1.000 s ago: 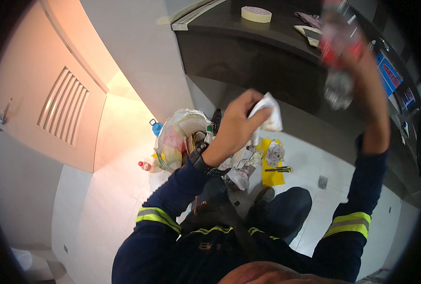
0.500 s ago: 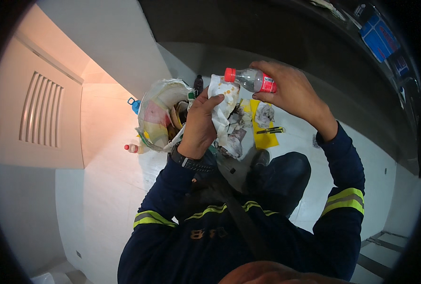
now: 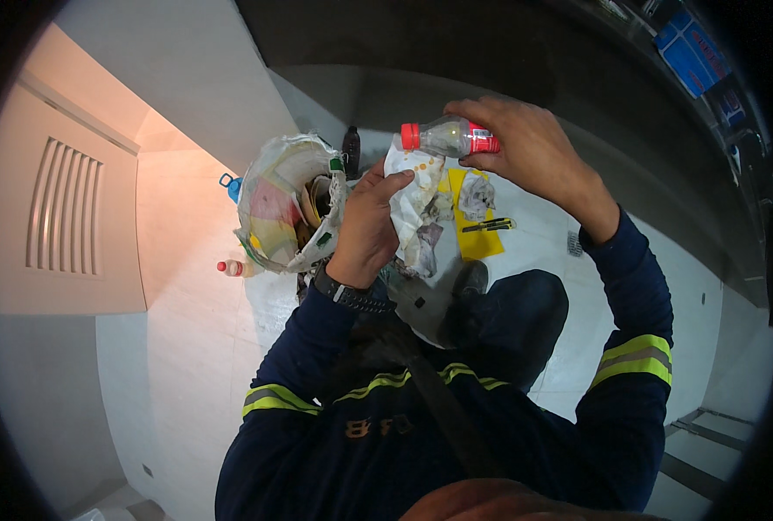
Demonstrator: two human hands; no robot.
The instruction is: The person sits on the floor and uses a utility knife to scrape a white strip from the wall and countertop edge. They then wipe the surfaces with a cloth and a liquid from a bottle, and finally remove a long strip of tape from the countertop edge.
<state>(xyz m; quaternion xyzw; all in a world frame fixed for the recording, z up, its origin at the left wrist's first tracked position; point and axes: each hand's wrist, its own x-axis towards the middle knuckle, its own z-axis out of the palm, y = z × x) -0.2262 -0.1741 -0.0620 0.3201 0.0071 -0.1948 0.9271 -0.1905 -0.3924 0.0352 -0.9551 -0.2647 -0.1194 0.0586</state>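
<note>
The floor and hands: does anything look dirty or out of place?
Yes. The limp white sheet in the left hand has orange-brown spots, so looks soiled. A crumpled greyish wad and a black-and-yellow utility knife lie on a yellow sheet on the floor, perhaps an odd resting place.

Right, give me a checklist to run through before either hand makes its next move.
1. Right hand gripping the clear bottle: ok, closed around its labelled end.
2. Left hand holding the white cloth or paper: ok, thumb on top.
3. Red cap on the bottle: ok, seated on the neck; whether it is screwed tight: cannot tell.
4. White cloth or paper clean: not ok, orange-yellow spots show.
5. Utility knife away from both hands: ok, lying over the yellow sheet below them.
6. Knife blade fully retracted: cannot tell, too small to see.
</note>
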